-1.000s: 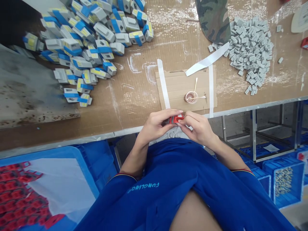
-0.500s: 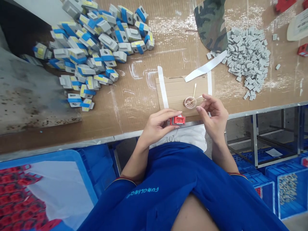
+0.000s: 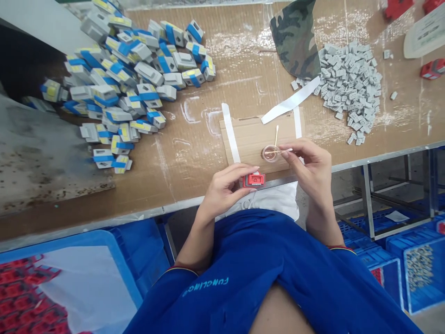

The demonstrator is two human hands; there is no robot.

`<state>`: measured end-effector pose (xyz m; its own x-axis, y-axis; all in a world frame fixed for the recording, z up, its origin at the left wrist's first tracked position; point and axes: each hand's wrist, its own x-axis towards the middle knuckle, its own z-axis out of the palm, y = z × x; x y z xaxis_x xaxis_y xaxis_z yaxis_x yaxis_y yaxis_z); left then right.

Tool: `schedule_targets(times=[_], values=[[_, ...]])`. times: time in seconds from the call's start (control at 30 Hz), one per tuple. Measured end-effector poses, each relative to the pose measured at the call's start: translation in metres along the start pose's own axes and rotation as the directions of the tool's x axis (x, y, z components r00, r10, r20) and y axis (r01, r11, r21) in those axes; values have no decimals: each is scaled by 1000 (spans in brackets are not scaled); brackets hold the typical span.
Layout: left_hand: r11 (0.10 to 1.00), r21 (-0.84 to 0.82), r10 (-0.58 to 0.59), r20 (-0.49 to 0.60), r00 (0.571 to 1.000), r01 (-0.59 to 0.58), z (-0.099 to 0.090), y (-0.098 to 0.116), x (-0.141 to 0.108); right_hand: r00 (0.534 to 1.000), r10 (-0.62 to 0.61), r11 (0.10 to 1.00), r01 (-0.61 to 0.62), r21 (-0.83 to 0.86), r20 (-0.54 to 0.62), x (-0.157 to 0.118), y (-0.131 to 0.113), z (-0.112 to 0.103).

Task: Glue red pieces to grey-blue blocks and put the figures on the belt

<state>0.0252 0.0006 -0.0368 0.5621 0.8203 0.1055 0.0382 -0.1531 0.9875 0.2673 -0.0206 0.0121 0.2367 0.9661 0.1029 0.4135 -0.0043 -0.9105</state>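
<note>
The left hand (image 3: 224,188) holds a square, ridged red plastic part (image 3: 254,180) with its fingers (image 3: 239,170) curled around it, just over the edge of the cardboard-covered counter (image 3: 184,185). At 1 o'clock from that part, the right hand (image 3: 311,169) pinches a thin cotton swab (image 3: 278,151), its stick lying across a small clear cup (image 3: 270,153) of brownish liquid on a cardboard sheet (image 3: 243,134). Half a second ago, those right fingers hung open beside the cup. Rough grey pieces (image 3: 347,88) heap at 2 o'clock, blue-banded boxed parts (image 3: 118,83) sprawl at 10 o'clock, and blue plastic crates (image 3: 413,273) sit at 4 o'clock
</note>
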Motion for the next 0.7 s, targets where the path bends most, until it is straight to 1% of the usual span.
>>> schedule_targets(times=[0.17,0.43,0.5,0.6,0.7], values=[[1000,-26,-1,-11,1000,1,1,0,-1,998,45,997,-43,64,-32,0,-3,5],[1000,-19,-19,-18,1000,19,1,-1,-2,999,35,998,-33,56,-29,2,-7,9],[999,-21,-27,-24,999,26,1,-2,-2,999,40,996,-38,77,-28,1,-5,8],[999,-32,-38,-33,999,37,1,-4,-3,995,84,988,-76,137,-51,-2,6,6],[993,-96,-73,-34,997,70,2,-6,-4,987,133,975,-112,192,-95,-4,17,5]])
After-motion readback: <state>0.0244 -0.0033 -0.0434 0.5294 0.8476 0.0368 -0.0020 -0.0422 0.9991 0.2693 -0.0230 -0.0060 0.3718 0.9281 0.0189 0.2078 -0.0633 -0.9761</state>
